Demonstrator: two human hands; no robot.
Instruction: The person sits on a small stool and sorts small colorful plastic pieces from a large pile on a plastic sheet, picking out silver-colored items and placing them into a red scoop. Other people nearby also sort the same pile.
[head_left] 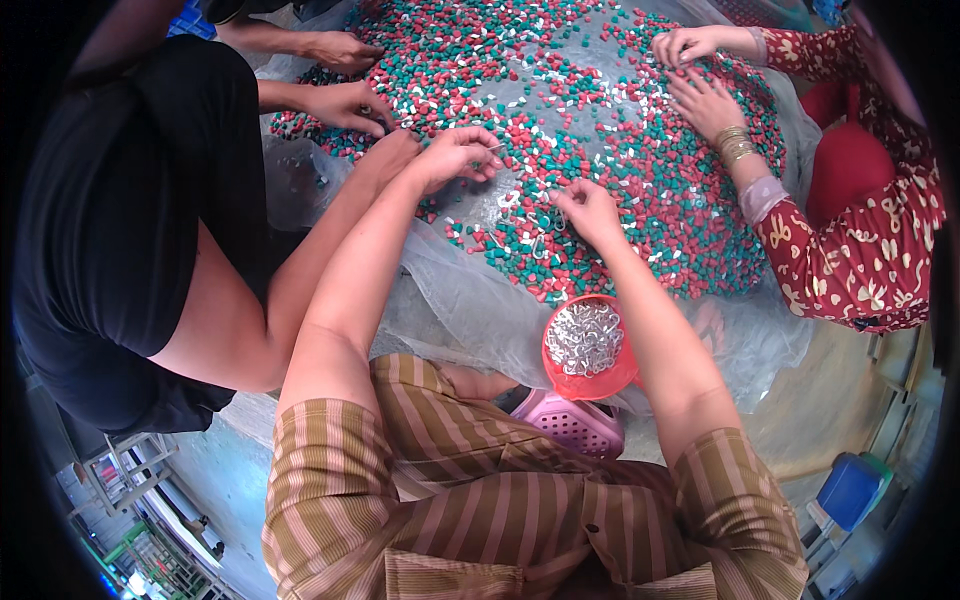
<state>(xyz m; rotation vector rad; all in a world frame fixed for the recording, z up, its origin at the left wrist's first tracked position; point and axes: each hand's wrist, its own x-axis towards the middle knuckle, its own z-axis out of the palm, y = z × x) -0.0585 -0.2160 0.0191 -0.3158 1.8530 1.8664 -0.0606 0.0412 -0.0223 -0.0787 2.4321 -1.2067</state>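
My left hand (459,160) is closed in a pinch above the spread of small red, green and white pieces (690,205). A thin pale sliver shows at its fingertips, too small to name. Across a thin patch in the pile, my right hand (592,212) pinches a small white hook-shaped piece (559,219) between thumb and finger. Another pale hook (539,246) lies just below it among the coloured pieces. Close to my right forearm stands a red plastic basket (562,385), holding many silvery-white hook-shaped pieces (585,338).
Clear plastic sheeting (465,305) lies under the pile. At left, a co-worker in black (130,230) reaches into it; at right, another in a patterned red sleeve (840,245) does too. A pink clog (575,428) is below the basket. A blue stool-like object (848,490) stands lower right.
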